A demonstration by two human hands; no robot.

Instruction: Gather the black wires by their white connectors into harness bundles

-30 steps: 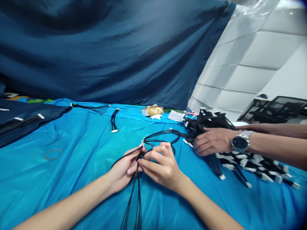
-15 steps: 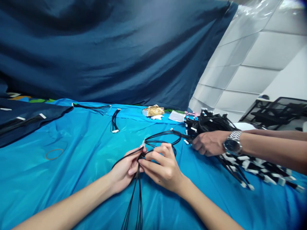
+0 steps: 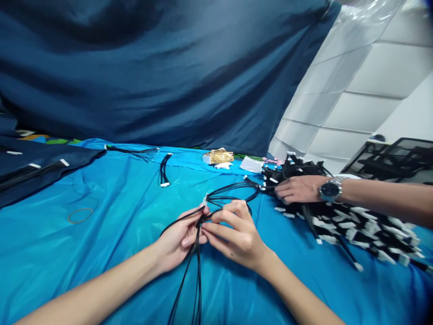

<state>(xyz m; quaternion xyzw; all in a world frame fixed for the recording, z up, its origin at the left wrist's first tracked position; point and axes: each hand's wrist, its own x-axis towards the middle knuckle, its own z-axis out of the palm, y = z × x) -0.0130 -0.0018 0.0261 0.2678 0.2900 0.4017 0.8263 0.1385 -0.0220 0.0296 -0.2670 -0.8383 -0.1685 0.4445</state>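
My left hand (image 3: 181, 239) is closed on a black wire harness (image 3: 198, 266) just below its white connector (image 3: 205, 199). Fingers of my right hand (image 3: 237, 234) pinch the same wires beside my left fingertips; the exact grip point is partly hidden behind the knuckles. Several black strands hang down from between the hands toward the front edge of view. Other strands loop away to the right, toward the heap. One strand curves out to the left over my left hand.
At right, a co-worker's hand (image 3: 297, 189) with a watch rests on a heap of black cables (image 3: 365, 232) with white connectors. A short cable (image 3: 164, 170), a gold tissue packet (image 3: 219, 156) and a rubber band (image 3: 80, 215) lie on the blue sheet (image 3: 122, 253).
The co-worker's hand has moved slightly up and over the cable heap, and the cables under it have shifted. My hands keep hold of the wire harness in nearly the same place.
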